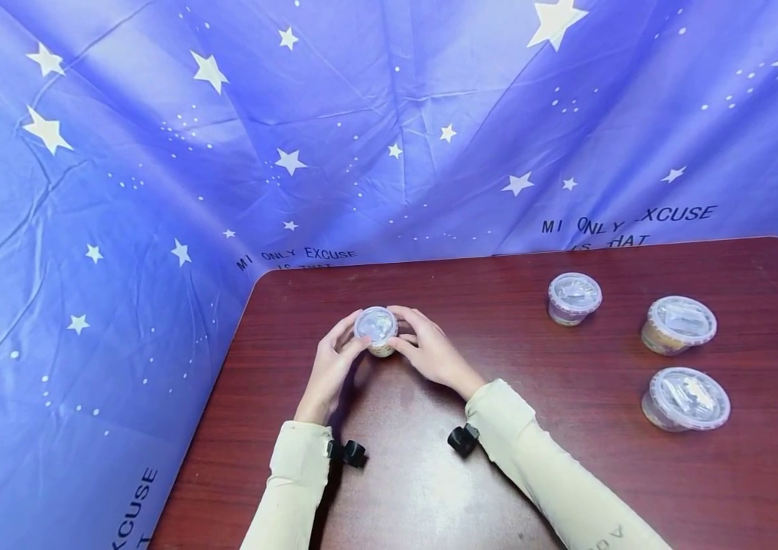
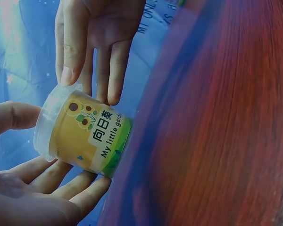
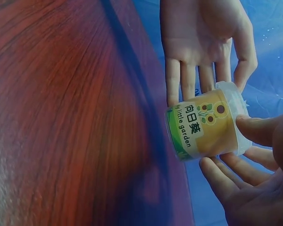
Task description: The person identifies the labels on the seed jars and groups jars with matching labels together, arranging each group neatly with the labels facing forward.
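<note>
A small clear-lidded plastic cup (image 1: 377, 328) is between both hands near the back left of the table. Its yellow and green label (image 2: 92, 136) shows sunflowers and the words "My little garden". My left hand (image 1: 335, 359) holds the cup from the left, thumb near the lid and fingers around the far side. From the right, my right hand (image 1: 430, 351) grips it likewise, with its thumb at the lid rim (image 3: 238, 113). The lid is on. Whether the base touches the table is hard to tell.
On the right side of the brown wooden table (image 1: 499, 321) stand three similar lidded cups: one toward the back (image 1: 573, 299), one farther right (image 1: 679, 326) and one nearer (image 1: 686, 399). A blue star-patterned cloth (image 1: 361, 114) hangs behind and left of the table.
</note>
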Motion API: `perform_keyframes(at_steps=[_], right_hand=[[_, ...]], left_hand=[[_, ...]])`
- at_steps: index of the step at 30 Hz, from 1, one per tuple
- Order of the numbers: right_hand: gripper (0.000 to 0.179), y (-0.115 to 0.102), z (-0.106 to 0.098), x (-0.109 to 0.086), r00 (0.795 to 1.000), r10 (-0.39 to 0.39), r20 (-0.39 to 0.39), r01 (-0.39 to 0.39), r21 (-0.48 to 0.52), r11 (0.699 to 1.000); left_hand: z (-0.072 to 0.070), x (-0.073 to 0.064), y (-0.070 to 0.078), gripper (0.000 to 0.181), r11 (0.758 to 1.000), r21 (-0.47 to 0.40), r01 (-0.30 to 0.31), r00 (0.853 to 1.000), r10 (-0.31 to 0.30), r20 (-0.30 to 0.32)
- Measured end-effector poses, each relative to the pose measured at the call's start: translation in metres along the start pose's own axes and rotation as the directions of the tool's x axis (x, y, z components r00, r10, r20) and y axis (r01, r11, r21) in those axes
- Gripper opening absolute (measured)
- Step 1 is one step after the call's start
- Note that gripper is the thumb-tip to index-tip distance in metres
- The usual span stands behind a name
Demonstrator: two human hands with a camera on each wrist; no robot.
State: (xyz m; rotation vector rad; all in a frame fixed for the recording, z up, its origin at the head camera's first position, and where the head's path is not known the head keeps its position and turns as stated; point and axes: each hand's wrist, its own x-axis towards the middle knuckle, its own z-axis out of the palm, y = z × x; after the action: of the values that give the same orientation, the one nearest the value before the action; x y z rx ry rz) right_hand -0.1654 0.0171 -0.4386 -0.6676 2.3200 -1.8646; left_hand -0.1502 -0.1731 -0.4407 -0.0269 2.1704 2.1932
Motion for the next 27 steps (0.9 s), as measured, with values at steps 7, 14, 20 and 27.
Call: perform_keyframes(at_steps=[7, 14, 20, 27], right_hand=[[0.050, 0.004, 0.005, 0.004, 1.000, -0.003, -0.012, 0.002, -0.041, 0.999], [0.052, 0.006, 0.009, 0.006, 1.000, 0.007, -0.022, -0.008, -0.046, 0.999], [0.050, 0.007, 0.010, 0.005, 1.000, 0.007, -0.026, -0.008, -0.058, 0.998], [0.048, 0.009, 0.011, 0.006, 1.000, 0.018, -0.024, -0.019, -0.058, 0.998]], left_hand=[[-0.002, 0.003, -0.002, 0.052, 1.000, 0.002, 0.015, 1.000, -0.015, -0.005], [-0.004, 0.005, -0.005, 0.053, 0.999, 0.020, 0.027, 1.000, -0.027, -0.015], [-0.003, 0.006, -0.006, 0.053, 0.999, -0.009, 0.032, 0.999, -0.032, -0.008], [-0.002, 0.009, -0.012, 0.055, 0.999, 0.000, 0.051, 0.999, -0.051, -0.012]])
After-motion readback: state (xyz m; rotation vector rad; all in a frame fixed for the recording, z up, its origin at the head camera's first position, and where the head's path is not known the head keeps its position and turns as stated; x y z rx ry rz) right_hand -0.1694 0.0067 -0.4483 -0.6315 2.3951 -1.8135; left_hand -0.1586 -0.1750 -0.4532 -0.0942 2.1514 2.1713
